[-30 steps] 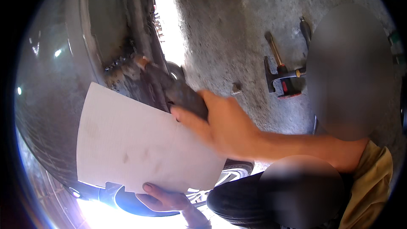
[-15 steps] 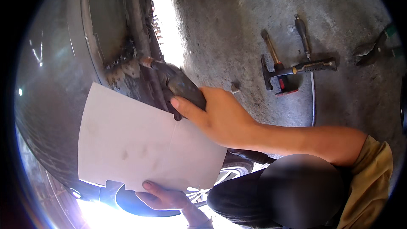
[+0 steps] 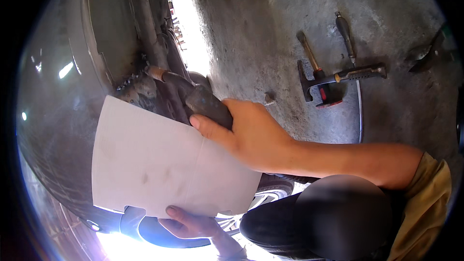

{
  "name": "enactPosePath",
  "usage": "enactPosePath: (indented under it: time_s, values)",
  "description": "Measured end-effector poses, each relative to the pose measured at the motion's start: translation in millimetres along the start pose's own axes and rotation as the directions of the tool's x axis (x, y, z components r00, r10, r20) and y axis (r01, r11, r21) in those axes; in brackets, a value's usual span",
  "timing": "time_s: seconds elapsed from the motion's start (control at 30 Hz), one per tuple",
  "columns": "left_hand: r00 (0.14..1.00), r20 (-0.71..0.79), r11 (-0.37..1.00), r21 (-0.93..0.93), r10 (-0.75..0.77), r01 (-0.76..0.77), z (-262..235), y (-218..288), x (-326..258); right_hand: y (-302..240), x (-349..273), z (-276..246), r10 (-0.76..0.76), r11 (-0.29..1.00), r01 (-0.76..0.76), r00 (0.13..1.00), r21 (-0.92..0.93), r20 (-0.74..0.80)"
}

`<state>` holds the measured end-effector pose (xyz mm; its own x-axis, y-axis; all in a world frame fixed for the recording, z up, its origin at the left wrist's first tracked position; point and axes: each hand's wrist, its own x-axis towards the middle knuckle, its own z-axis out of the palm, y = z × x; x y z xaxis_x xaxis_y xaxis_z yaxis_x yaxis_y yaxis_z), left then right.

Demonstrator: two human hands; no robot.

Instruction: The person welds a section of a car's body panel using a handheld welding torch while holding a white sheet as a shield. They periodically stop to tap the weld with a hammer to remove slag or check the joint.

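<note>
1. Two hands are at work against the grey curved metal car body, and I see both from the head view.
2. My right hand reaches in from the right, forearm stretched nearly level across the picture, wrist straight, fingers wrapped tight around the dark worn handle of a torch-like tool.
3. That tool's brownish nozzle tip points up and left, touching or just off a rough, rusty seam on the car body; I cannot tell which.
4. My left hand comes up from the lower edge, palm turned upward, fingers curled over the bottom edge of a flat white rectangular card sheet, pinching it from below.
5. The sheet stands tilted between the camera and the seam, just beneath the tool, its upper right edge under the thumb of my right hand.
6. Well apart on the grey concrete floor lie a black-and-yellow-handled hammer, a wooden-handled tool with a red part and a dark-handled screwdriver, near one another.
</note>
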<state>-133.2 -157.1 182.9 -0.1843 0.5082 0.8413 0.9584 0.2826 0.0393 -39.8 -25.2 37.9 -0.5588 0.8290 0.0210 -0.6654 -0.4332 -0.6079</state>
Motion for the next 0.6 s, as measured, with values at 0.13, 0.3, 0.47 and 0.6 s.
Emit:
enactPosePath:
  time_s: [0.13,0.3,0.47,0.6]
  values:
    - [1.000,0.003,1.000,0.002,0.011,-0.011,2,2,1,3,-3,-5,0.015,0.999,-0.014,0.999,-0.041,0.034]
    - [1.000,0.002,0.999,0.031,0.028,-0.028,3,6,-2,2,5,-8,-0.023,1.000,0.023,1.000,-0.007,-0.001]
    - [0.999,0.021,0.998,0.039,0.038,-0.039,3,8,2,-4,7,-13,-0.014,1.000,0.014,1.000,-0.017,0.019]
    - [0.999,0.015,0.997,0.068,0.035,-0.036,-4,8,3,-8,7,-15,0.029,1.000,-0.029,0.999,-0.006,0.025]
